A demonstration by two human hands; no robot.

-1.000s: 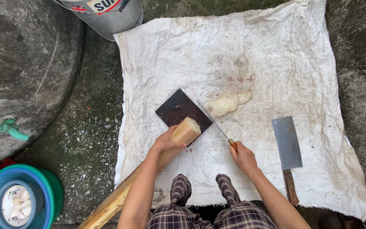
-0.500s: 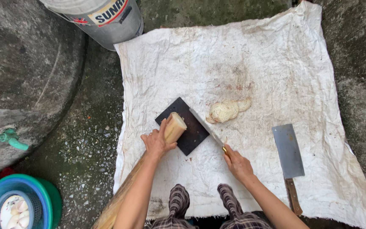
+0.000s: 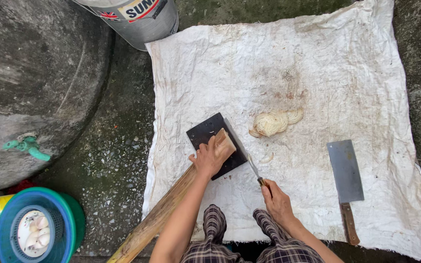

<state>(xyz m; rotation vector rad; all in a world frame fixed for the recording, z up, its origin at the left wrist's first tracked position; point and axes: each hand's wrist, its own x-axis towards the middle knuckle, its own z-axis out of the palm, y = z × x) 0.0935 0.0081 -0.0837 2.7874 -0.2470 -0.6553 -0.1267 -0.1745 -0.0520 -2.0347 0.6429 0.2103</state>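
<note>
Stalk: a long pale stalk (image 3: 171,207) runs from the lower left of the frame up to the centre, its cut end (image 3: 224,141) resting on a small dark board (image 3: 205,134).
Left hand: our left hand (image 3: 209,158) is clamped over the stalk just below the cut end, pressing it to the board.
Right hand: our right hand (image 3: 276,199), lower centre, grips the handle of a thin knife (image 3: 242,151).
Key relation: the blade slants up and left from the right hand and lies just right of the cut end — crossing the stalk's long axis.
Slices: a pale pile of slices (image 3: 274,122) lies right of the board.
Nearby: a cleaver (image 3: 345,170) rests untouched at right — all on a white cloth (image 3: 317,63).
</note>
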